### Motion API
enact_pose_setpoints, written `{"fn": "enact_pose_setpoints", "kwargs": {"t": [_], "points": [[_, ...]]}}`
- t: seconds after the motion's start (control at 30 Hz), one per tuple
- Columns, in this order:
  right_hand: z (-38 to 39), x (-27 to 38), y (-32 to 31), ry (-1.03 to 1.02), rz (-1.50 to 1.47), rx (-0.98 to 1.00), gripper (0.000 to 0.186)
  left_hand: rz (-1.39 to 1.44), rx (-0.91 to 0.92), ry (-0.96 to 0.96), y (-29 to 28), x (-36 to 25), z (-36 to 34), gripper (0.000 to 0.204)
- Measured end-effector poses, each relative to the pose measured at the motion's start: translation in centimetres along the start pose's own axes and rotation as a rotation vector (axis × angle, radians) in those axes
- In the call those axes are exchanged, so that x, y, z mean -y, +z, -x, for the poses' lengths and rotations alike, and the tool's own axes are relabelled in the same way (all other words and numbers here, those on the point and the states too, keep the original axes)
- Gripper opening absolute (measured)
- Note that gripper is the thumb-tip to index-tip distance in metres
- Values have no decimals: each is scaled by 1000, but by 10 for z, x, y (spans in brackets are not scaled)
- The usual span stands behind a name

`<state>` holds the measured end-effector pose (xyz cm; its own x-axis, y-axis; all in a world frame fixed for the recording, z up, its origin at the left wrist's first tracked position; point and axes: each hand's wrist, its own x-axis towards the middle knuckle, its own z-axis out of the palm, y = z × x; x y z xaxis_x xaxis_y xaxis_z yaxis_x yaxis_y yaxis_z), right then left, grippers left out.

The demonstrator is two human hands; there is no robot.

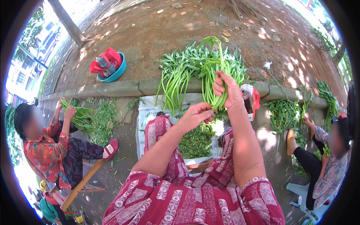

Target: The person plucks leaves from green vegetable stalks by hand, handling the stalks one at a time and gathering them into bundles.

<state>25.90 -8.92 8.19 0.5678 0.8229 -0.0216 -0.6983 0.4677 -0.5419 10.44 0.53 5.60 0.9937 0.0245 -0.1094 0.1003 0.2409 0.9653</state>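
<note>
Upright in my right hand (229, 90) is a long green stalk of water spinach (220, 56), its top bending over to the left; the fingers are closed round it. At the lower stem ends my left hand (198, 113) is closed in a pinch, just below and left of the right hand. Whether it grips one stem or several is hard to see. Behind both hands a heap of water spinach (176, 75) lies over the kerb, stems hanging toward me. Loose green leaves (195, 144) lie between my knees on a white plastic sheet (144, 114).
A teal basin (120, 72) with red bags and a grey bottle stands beyond the stone kerb (118, 89). Right of my hands is a red and white bag (255, 101) beside a dark bottle. People sit at left (47, 142) and right (326, 176), both handling greens.
</note>
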Motion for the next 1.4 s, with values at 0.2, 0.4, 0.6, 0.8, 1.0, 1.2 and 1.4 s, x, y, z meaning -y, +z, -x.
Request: {"fn": "enact_pose_setpoints", "kwargs": {"t": [0.2,0.4,0.6,0.8,1.0,1.2,1.4], "points": [[2,0,0,-56,2,15,17,237,26,-85,3,3,-2,22],[4,-1,5,-81,15,24,17,505,-9,-137,5,7,-5,15],[6,-2,8,-113,135,-29,17,571,-68,-91,11,19,-11,12],[9,-1,9,-116,181,-61,19,590,-105,-17,22,31,-16,9],[12,0,9,-90,181,-31,19,576,-121,-55,26,29,-13,9],[10,-1,6,-88,157,-27,17,440,-82,-123,22,33,-12,10],[3,33,-17,-179,-89,105,17,30,131,-325,43,39,7,13]]}}
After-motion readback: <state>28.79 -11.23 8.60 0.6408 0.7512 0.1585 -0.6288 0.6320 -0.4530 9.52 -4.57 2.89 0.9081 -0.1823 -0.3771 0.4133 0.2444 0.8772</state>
